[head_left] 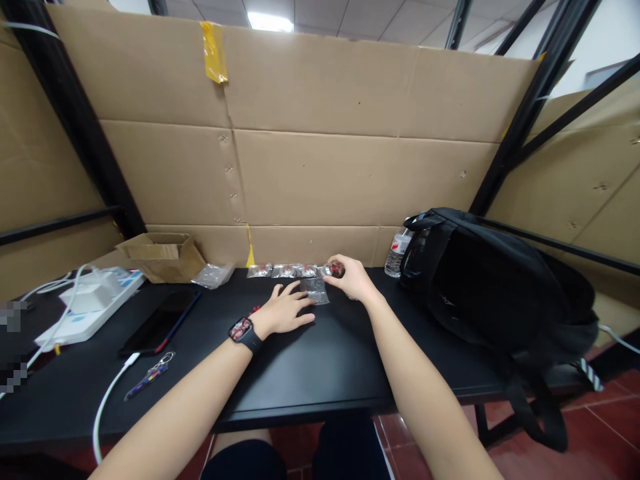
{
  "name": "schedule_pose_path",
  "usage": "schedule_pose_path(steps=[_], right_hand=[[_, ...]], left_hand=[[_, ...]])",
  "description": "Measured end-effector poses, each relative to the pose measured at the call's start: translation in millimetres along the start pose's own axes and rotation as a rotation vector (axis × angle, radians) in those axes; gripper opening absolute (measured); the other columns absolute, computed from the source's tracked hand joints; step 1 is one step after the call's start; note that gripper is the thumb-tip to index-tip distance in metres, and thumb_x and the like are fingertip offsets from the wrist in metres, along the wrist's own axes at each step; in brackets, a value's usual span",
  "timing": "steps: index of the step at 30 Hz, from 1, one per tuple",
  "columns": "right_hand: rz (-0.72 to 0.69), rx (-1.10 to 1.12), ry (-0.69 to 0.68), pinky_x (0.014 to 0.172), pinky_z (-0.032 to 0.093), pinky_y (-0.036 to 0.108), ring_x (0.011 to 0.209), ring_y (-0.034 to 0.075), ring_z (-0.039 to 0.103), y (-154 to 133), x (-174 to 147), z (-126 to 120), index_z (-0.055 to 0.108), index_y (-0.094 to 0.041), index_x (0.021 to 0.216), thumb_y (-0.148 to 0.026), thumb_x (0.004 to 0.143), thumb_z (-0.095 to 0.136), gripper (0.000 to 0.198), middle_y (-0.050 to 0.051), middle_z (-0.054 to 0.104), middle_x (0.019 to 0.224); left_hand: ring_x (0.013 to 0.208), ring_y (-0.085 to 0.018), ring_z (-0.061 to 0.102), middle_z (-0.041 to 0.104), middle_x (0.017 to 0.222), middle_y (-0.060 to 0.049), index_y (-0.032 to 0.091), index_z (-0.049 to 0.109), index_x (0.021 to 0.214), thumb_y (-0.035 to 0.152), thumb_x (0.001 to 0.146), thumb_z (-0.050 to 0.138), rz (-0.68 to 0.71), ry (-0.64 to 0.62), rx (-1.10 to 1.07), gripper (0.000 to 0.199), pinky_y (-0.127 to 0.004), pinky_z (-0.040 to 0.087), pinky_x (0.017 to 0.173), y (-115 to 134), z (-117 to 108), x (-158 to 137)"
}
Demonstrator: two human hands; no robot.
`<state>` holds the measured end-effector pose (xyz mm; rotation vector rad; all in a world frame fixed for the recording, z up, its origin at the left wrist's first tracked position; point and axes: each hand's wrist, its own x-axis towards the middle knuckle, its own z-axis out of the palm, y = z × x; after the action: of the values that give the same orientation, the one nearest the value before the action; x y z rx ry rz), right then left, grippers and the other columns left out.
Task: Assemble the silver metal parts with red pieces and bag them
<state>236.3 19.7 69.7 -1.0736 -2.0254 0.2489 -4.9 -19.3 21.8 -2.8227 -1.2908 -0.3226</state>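
My left hand (286,311) lies over the black table with its fingers spread, holding nothing. Beside its fingertips is a small clear plastic bag (316,291), flat on the table; whether the fingers touch it I cannot tell. My right hand (354,280) has thumb and fingers closed around a small round red-and-silver item (334,269) at the end of a row. To the left in that row lie several small clear packets (285,271) with shiny, red-marked contents, along the cardboard wall. The held item's far side is hidden by my fingers.
A black backpack (490,287) and a water bottle (396,253) stand at right. On the left are a power strip (95,313), phone (163,321), keychain (150,377), brown paper bag (163,257) and crumpled plastic (213,275). A cardboard wall (320,173) closes the back.
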Motion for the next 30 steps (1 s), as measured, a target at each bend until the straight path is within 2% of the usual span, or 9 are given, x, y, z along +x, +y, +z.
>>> schedule_pose_path(steps=[4,6,9,14,18,20,25,30], right_hand=[[0.015,0.009,-0.059,0.074,0.046,0.026,0.076,0.016,0.062,-3,-1,3,0.068,-0.02,0.103,-0.031,0.072,0.078,0.035,0.003,0.072,0.094],[0.029,-0.005,-0.082,0.074,0.046,0.027,0.077,0.016,0.062,-3,-2,5,0.068,-0.02,0.104,-0.03,0.07,0.079,0.036,0.003,0.072,0.093],[0.04,-0.027,-0.155,0.073,0.045,0.026,0.075,0.015,0.062,-2,-3,7,0.07,-0.02,0.103,-0.028,0.068,0.08,0.037,0.001,0.072,0.088],[0.046,-0.086,-0.283,0.07,0.044,0.024,0.073,0.015,0.062,1,-4,7,0.072,-0.02,0.096,-0.026,0.066,0.081,0.032,0.001,0.072,0.084],[0.098,-0.158,-0.498,0.063,0.045,0.025,0.067,0.016,0.063,6,-5,3,0.075,-0.02,0.083,-0.034,0.06,0.086,0.029,0.001,0.071,0.075],[0.12,-0.191,-0.564,0.061,0.045,0.025,0.065,0.017,0.062,8,-6,3,0.076,-0.021,0.078,-0.036,0.057,0.088,0.029,0.001,0.07,0.071],[0.13,-0.2,-0.553,0.058,0.043,0.025,0.064,0.017,0.061,10,-7,10,0.076,-0.022,0.074,-0.035,0.054,0.09,0.028,0.001,0.069,0.069],[0.112,-0.185,-0.53,0.057,0.042,0.024,0.063,0.015,0.059,11,-7,16,0.076,-0.02,0.077,-0.034,0.058,0.089,0.027,0.0,0.068,0.068]], left_hand=[[0.12,-0.034,0.044,0.058,0.137,-0.005,0.045,0.057,0.136,0.063,0.098,0.032,-0.049,-0.034,-0.004,0.049,-0.054,0.031,0.101,2,-4,-2],[0.112,-0.033,0.047,0.06,0.128,-0.008,0.044,0.059,0.135,0.064,0.097,0.034,-0.056,-0.035,0.007,0.05,-0.05,0.034,0.099,3,-6,-2],[0.117,-0.033,0.045,0.06,0.121,-0.009,0.043,0.062,0.131,0.064,0.095,0.039,-0.025,-0.011,0.025,0.047,-0.048,0.032,0.101,3,-7,-1],[0.119,-0.028,0.051,0.056,0.13,-0.008,0.042,0.056,0.137,0.058,0.096,0.045,0.047,-0.074,-0.066,0.045,-0.043,0.034,0.102,0,-5,2],[0.125,-0.028,0.051,0.054,0.136,-0.005,0.048,0.053,0.138,0.05,0.099,0.045,0.064,-0.133,-0.098,0.04,-0.049,0.028,0.107,-3,-8,-1],[0.128,-0.028,0.049,0.053,0.139,-0.004,0.05,0.054,0.136,0.047,0.1,0.044,0.056,-0.159,-0.095,0.038,-0.052,0.025,0.108,-4,-10,-2],[0.132,-0.034,0.046,0.046,0.151,-0.005,0.054,0.052,0.136,0.049,0.099,0.044,0.028,-0.204,-0.08,0.039,-0.056,0.028,0.104,-6,-10,-3],[0.14,-0.039,0.037,0.038,0.158,-0.005,0.055,0.049,0.138,0.052,0.097,0.046,0.004,-0.228,-0.087,0.041,-0.064,0.024,0.104,-9,-4,-2]])
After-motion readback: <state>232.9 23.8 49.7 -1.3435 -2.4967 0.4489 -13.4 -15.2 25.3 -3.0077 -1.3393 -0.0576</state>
